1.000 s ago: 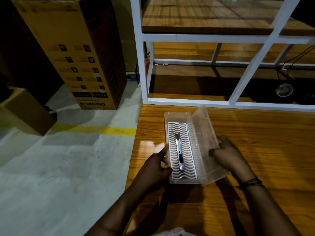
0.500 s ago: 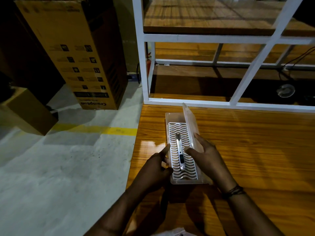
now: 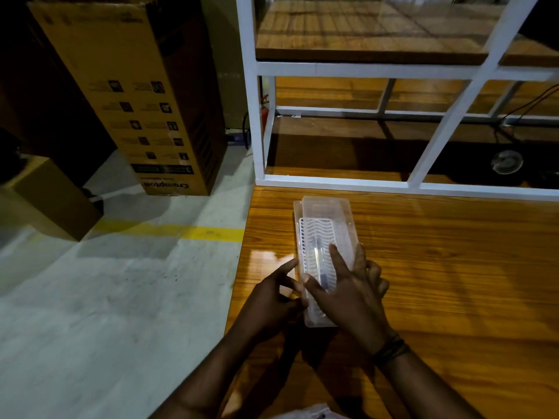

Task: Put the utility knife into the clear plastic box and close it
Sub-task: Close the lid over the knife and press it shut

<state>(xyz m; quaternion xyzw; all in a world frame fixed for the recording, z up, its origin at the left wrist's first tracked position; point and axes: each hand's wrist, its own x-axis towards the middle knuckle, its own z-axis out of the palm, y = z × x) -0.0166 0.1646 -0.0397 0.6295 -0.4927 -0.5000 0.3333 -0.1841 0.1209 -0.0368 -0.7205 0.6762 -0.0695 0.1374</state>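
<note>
While the lid [image 3: 328,225] lies folded down over the clear plastic box [image 3: 323,261], we read the box's long axis as running straight away from us along the bench [image 3: 438,267], its near end between our hands and its far end pointing toward the white frame [image 3: 260,116]. Through the lid we can see the utility knife [image 3: 321,261] lying on the white ribbed insert [image 3: 314,234], lengthwise along that same axis, dark end nearest us. Our right hand [image 3: 351,294] lies on top of the lid's near half, fingers spread flat, pressing rather than pinching, with the thumb reaching across toward the left edge. Our left hand [image 3: 273,294] sits just beside the box's near left edge, forefinger extended toward the rim and other fingers loosely curled; whether it touches the plastic we cannot tell. The left long edge of the base shows a sliver beyond the lid, so we judge the lid not yet seated there. That edge is nearer our left hand, which would steady it while the right presses down along the length.
</note>
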